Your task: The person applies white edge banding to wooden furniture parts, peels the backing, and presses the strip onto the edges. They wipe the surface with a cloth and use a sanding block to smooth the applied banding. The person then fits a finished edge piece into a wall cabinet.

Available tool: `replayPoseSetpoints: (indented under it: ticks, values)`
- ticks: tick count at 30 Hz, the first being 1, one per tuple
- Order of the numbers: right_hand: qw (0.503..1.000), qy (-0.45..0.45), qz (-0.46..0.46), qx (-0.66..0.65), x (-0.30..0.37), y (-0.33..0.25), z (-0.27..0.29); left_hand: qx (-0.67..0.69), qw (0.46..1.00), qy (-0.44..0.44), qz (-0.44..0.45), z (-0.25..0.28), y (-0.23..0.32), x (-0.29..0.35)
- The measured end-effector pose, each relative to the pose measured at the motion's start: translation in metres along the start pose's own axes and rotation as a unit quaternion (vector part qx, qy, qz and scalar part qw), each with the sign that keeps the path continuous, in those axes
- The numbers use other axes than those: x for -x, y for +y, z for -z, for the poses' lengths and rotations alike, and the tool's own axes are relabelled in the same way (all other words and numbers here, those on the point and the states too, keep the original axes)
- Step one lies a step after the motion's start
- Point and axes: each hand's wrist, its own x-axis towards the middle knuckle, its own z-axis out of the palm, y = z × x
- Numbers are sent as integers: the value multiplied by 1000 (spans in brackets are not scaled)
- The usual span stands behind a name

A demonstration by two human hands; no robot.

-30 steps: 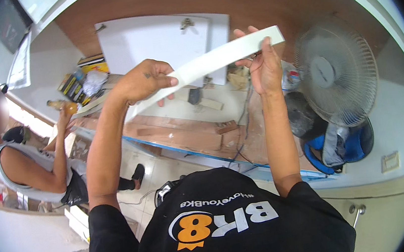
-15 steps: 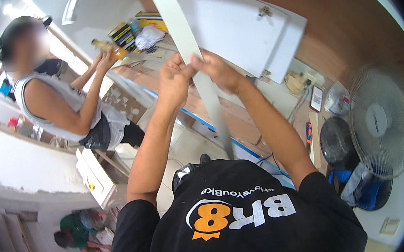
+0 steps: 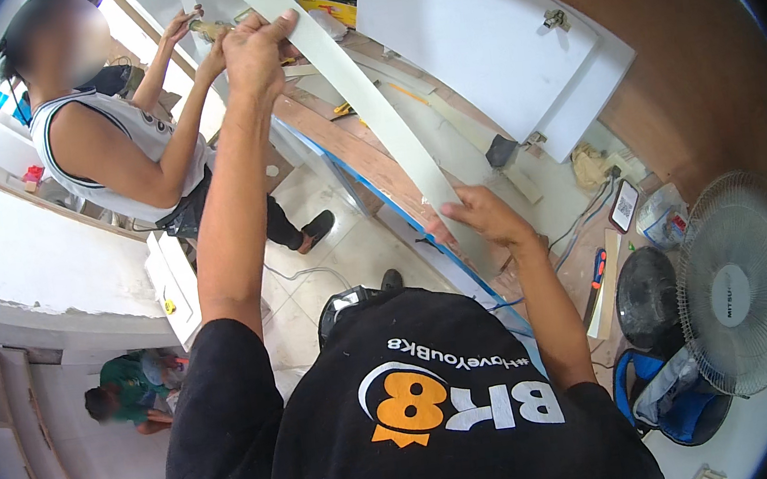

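Observation:
A long, flat, pale strip [image 3: 366, 100] slants across the view in front of me, its upper end running out of the picture. My left hand [image 3: 256, 53] pinches it near the top, thumb lying on its face. Lower down, close to its near end, my right hand [image 3: 491, 216] grips it with thumb and fingers. Beneath the strip is a wooden worktop [image 3: 319, 129] with a blue front edge. A yellow-handled tool [image 3: 343, 111] lies on the worktop beside the strip.
Behind the worktop leans a white panel [image 3: 464, 32] with metal hinges. To the right are a utility knife [image 3: 598, 267], a phone [image 3: 624, 205] and a standing fan [image 3: 739, 289]. A co-worker [image 3: 113, 147] stands at left with a bottle; another person [image 3: 127, 392] is low at far left.
My hands, close together before, have moved apart along the strip: the left up and leftward, the right down and rightward. The co-worker has raised one hand holding a small pale item.

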Motion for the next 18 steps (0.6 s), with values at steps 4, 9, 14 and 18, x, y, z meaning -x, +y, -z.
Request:
replayPoseSetpoints:
  ticks: [4, 9, 14, 18]
  values:
    - [995, 18, -89, -39, 61, 48, 27, -12, 999, 28, 27, 14, -14, -32]
    - [987, 49, -134, -81, 126, 100, 39, -83, 992, 16, 91, 15, -71, -37]
    - [954, 140, -245, -102, 179, 170, 24, -122, 969, -26, 212, 12, -181, 4]
    - [913, 204, -347, -60, 217, 202, 12, -141, 943, 29, 301, 38, -279, 45]
